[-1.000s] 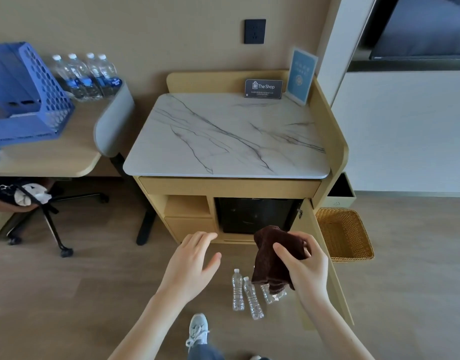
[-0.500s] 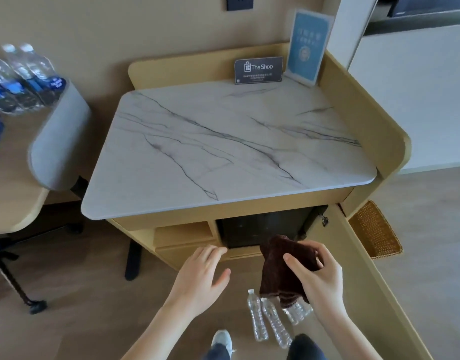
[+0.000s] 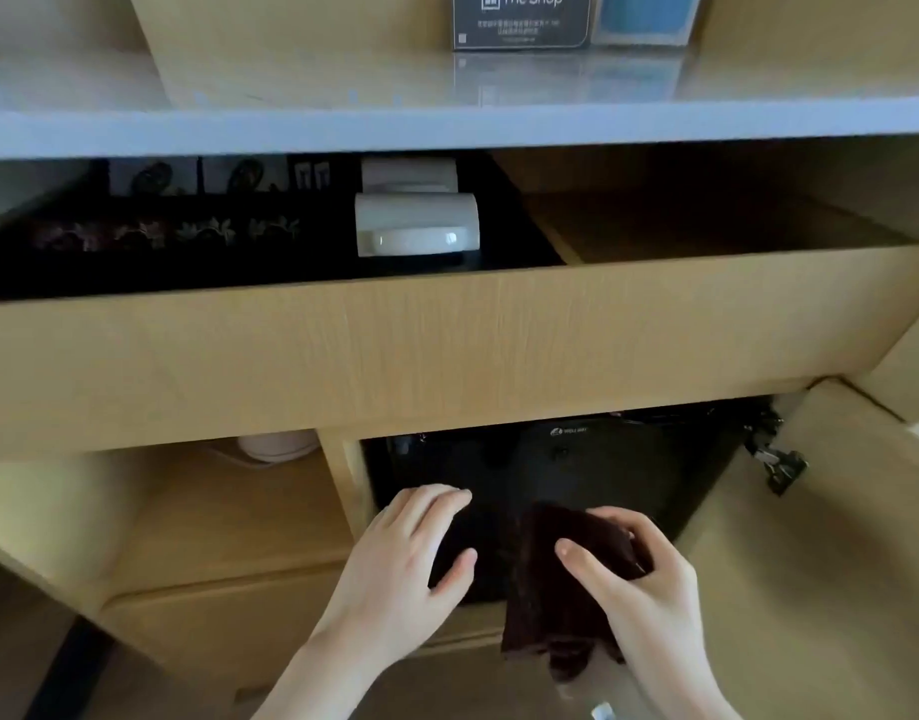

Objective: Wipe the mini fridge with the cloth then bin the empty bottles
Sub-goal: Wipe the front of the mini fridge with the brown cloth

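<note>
The black mini fridge [image 3: 577,459] sits in the lower right bay of the wooden cabinet, its cabinet door [image 3: 821,537] swung open to the right. My right hand [image 3: 639,579] grips a dark brown cloth [image 3: 556,589] just in front of the fridge's lower front; the cloth hangs down from my fingers. My left hand [image 3: 400,558] is spread, fingers fairly straight, at the fridge's lower left corner, holding nothing. Of the empty bottles only a sliver of clear plastic [image 3: 602,711] shows at the bottom edge.
Above the fridge an open drawer [image 3: 447,350] holds a black tray with sachets and a white cup set [image 3: 416,226]. The marble top [image 3: 447,122] carries a "The Shop" sign [image 3: 522,18]. A white kettle base [image 3: 278,446] sits in the left shelf bay.
The view has dropped low and close to the cabinet. Both hands have moved forward to the fridge front, the right one still holding the cloth. The bottles have slipped out of view.
</note>
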A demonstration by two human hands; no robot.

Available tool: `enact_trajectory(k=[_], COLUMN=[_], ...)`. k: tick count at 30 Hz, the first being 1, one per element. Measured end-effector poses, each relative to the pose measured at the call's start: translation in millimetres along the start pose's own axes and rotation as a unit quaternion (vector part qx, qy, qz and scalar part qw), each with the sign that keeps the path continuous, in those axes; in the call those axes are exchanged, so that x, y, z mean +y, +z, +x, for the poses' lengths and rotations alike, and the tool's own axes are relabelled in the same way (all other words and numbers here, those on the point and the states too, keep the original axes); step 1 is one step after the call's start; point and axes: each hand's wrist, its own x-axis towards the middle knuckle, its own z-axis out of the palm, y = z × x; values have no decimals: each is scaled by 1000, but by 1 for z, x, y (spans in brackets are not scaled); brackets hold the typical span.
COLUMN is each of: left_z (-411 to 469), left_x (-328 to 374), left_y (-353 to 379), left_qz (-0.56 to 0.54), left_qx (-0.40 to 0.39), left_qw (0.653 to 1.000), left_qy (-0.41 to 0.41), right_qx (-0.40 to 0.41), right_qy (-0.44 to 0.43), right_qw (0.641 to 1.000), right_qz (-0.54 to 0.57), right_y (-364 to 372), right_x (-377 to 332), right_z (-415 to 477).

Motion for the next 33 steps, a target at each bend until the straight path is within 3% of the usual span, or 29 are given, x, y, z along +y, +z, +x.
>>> enact_trajectory(k=[4, 9, 14, 20, 27, 33], left_z=[26, 61, 66, 77, 80, 81], left_x=[-30, -40, -48, -67, -83, -82], left_y=[41, 38, 53, 58, 73, 74], left_qz=[32, 82, 134, 117, 125, 77], left_qx=[105, 203, 192, 253, 251, 259], left_qw=[993, 973, 971, 960, 956, 959], left_qy=[54, 72, 56, 32, 85, 89], right_qx=[12, -8, 13, 99, 146, 248], right_qy=[-70, -148, -248, -361, -406, -444], right_qw=[997, 983, 958, 916, 893, 860], right_qz=[24, 108, 143, 141, 131, 43], right_y=[8, 20, 44, 85, 94, 85], right_x=[47, 57, 67, 85, 99, 110], right_z=[38, 75, 97, 107, 118, 118])
